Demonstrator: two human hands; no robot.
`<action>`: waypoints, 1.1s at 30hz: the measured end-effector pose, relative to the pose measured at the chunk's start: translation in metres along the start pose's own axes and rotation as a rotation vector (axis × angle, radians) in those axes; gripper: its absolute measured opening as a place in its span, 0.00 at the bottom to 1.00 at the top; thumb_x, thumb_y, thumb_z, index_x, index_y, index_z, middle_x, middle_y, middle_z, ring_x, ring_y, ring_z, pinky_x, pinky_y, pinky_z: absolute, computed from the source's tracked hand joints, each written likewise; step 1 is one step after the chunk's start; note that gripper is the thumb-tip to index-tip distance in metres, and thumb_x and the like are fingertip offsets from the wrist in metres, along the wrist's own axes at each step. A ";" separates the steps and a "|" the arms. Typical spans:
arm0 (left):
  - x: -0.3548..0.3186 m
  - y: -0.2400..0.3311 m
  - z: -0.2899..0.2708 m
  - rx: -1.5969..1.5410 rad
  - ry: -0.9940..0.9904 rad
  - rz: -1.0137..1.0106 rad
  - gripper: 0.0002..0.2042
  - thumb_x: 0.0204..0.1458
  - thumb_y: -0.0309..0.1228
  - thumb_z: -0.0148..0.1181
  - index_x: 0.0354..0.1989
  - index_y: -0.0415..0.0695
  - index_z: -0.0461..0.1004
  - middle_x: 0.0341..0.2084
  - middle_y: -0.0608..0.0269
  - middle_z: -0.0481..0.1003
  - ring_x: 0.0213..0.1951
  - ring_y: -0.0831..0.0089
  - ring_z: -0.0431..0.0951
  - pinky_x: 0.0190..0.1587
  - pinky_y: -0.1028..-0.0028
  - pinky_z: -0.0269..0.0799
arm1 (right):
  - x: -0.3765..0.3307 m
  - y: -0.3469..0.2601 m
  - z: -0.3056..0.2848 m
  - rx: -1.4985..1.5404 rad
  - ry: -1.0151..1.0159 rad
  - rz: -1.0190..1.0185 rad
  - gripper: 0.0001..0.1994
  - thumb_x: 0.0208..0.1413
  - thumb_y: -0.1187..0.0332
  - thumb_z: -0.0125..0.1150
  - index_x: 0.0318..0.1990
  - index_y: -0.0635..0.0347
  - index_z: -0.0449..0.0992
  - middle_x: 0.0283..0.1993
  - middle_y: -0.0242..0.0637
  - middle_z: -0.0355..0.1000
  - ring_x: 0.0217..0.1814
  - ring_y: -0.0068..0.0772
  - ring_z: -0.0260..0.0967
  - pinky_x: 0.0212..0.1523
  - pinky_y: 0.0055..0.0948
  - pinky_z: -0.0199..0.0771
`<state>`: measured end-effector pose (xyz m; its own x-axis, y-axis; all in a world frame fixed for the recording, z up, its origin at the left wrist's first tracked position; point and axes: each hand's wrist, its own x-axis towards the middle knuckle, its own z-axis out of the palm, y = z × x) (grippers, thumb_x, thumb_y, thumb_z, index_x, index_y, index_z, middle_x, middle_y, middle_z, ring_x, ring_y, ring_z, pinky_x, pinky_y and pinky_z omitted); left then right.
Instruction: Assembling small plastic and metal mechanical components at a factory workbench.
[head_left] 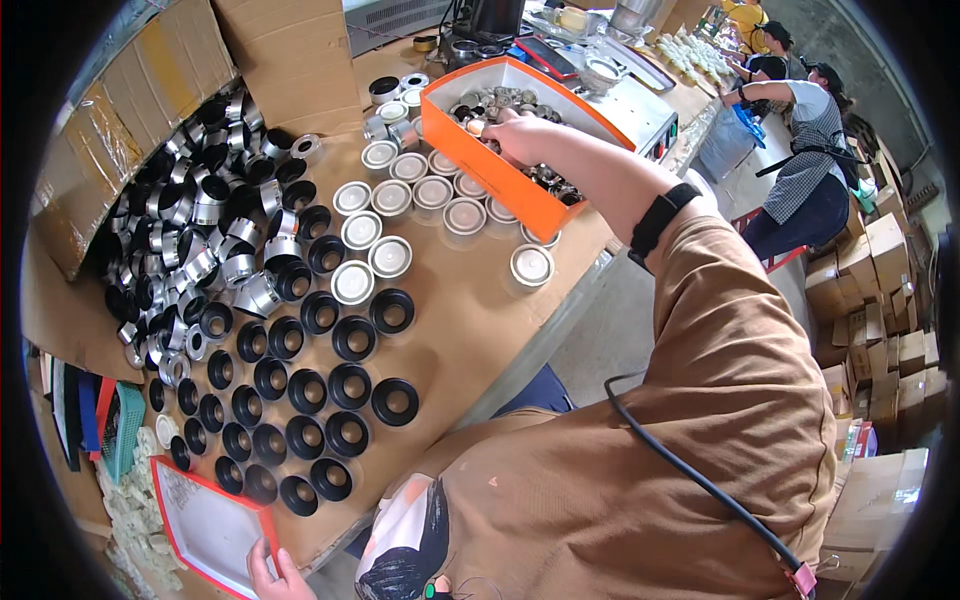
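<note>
Workshop bench view: tabletop (470, 330) is covered in brown cardboard, with stacked cartons off its right side and other people working at the far end.

Largest item is the open cardboard carton (120, 150) at the left edge, spilling a heap of black-and-silver cylindrical housings (210, 230) onto the tabletop, I'd say tipped so they slide within reach.

Black cone rings (300, 400) stand in rows toward the near edge, mouths up. White-faced round caps (390, 215) sit in rows nearer the far edge. The sorted rows look meant for easy counting.

Orange tray (520, 205) sits at the far right edge, angled, holding small silver parts (500, 100).

My right hand (515, 135) is inside that tray, fingers curled down over the parts. I can't tell if the grip has closed on one; the parts lie directly under and around the fingertips.

My left hand (270, 578) is at the near left corner, closed on the rim of a shallow red-edged white tray (205, 525), likely steadying it.
</note>
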<state>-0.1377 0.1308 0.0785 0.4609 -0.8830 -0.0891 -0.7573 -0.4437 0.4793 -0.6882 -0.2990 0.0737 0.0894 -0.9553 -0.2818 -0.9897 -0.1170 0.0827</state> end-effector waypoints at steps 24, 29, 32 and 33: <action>-0.013 0.004 -0.008 0.118 0.193 0.295 0.15 0.62 0.33 0.62 0.51 0.36 0.79 0.46 0.47 0.81 0.48 0.52 0.81 0.54 0.63 0.74 | -0.036 0.012 -0.013 0.301 0.439 0.123 0.24 0.50 0.60 0.68 0.58 0.43 0.78 0.51 0.48 0.80 0.54 0.50 0.77 0.55 0.46 0.77; -0.005 -0.015 -0.004 0.026 0.179 0.389 0.15 0.55 0.24 0.60 0.50 0.31 0.76 0.46 0.43 0.78 0.51 0.46 0.76 0.57 0.56 0.70 | -0.086 -0.041 -0.031 1.664 0.462 -0.293 0.19 0.58 0.68 0.66 0.56 0.60 0.74 0.41 0.31 0.77 0.33 0.25 0.74 0.32 0.30 0.75; 0.002 0.033 0.013 -0.028 0.128 0.439 0.17 0.51 0.23 0.64 0.51 0.36 0.78 0.47 0.46 0.79 0.51 0.47 0.78 0.58 0.58 0.71 | -0.130 -0.104 -0.004 2.003 -0.134 -0.557 0.22 0.60 0.67 0.64 0.61 0.54 0.69 0.51 0.41 0.76 0.38 0.31 0.77 0.26 0.26 0.77; 0.009 0.055 0.021 -0.083 0.074 0.496 0.18 0.50 0.22 0.65 0.52 0.36 0.78 0.48 0.47 0.79 0.53 0.49 0.78 0.59 0.60 0.72 | -0.147 -0.136 0.012 2.188 -0.308 -0.619 0.22 0.60 0.66 0.64 0.62 0.53 0.69 0.53 0.44 0.75 0.37 0.32 0.77 0.26 0.26 0.77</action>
<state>-0.1846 0.0955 0.0855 0.0890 -0.9697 0.2276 -0.8554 0.0426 0.5162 -0.5685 -0.1393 0.0924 0.5232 -0.8513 0.0389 0.5382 0.2947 -0.7896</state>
